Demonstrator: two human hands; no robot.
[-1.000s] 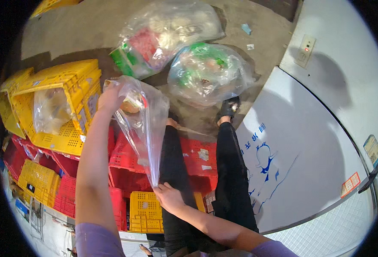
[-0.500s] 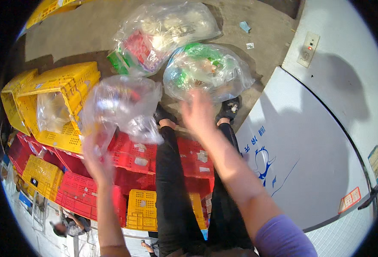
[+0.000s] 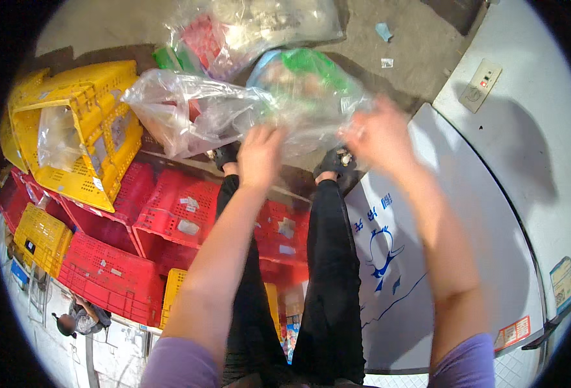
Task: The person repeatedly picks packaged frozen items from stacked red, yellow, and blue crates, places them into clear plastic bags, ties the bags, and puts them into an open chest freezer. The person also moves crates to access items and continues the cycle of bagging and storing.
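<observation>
Both my hands are at a filled clear plastic bag with green and pale contents, which lies on the floor just beyond my feet. My left hand has its fingers closed on the near left part of the loose plastic. On the right side, my right hand pinches the bag's edge, somewhat blurred by motion. A second clear plastic bag, crumpled and with something reddish inside, lies left of my left hand and touches the first bag. What each bag holds is hard to make out through the plastic.
A larger filled clear bag lies beyond. Yellow crates stand at left, with red crates below them in view. A white chest freezer is close on my right. A person is at the lower left.
My left hand has let go of the crumpled bag and moved right to the bag with green contents. My right hand has moved right, onto that bag's edge. The view has shifted slightly.
</observation>
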